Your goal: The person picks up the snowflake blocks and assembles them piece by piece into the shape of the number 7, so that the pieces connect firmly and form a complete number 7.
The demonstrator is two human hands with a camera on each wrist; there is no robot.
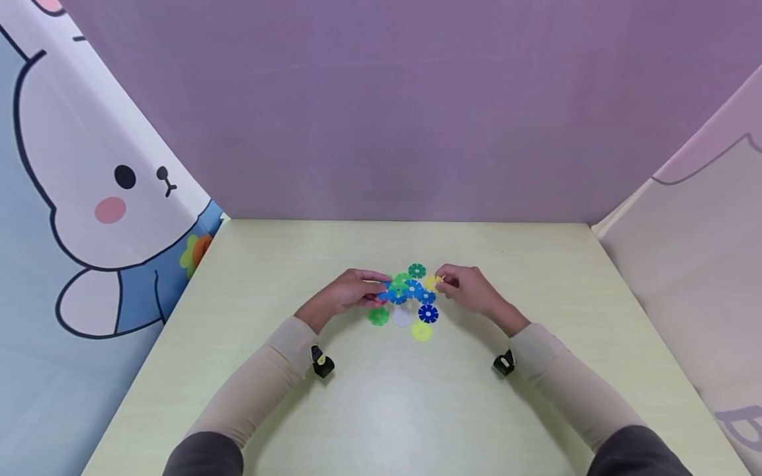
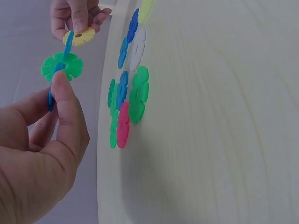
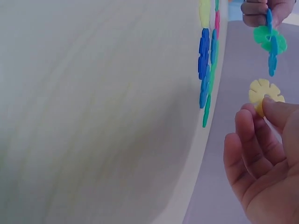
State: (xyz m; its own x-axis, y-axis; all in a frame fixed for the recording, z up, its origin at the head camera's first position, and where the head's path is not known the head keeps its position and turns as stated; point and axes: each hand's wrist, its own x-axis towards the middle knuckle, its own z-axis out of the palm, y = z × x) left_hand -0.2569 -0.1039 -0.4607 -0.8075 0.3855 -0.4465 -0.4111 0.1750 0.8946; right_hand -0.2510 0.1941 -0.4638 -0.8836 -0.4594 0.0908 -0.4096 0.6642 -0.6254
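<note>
Above the table, my left hand (image 1: 350, 291) pinches a blue slotted snowflake disc (image 2: 51, 101) between thumb and fingers. A green snowflake disc (image 2: 74, 68) is slotted crosswise into it, and a second blue disc (image 3: 273, 60) sits on the green one's other side, so the three form a short chain. My right hand (image 1: 468, 288) holds a yellow snowflake disc (image 3: 259, 91) by its edge, thumb against fingers. In the left wrist view the yellow disc overlaps the far blue disc; the right wrist view shows a gap between them.
Loose discs lie on the table (image 1: 369, 410) below the hands: dark green (image 1: 417, 270), dark blue (image 1: 428, 314), pale yellow (image 1: 422, 332), white (image 1: 401, 317), green (image 1: 378, 317), pink (image 2: 123, 127) and several others. A purple panel (image 1: 405, 119) stands behind the table, with printed panels at both sides.
</note>
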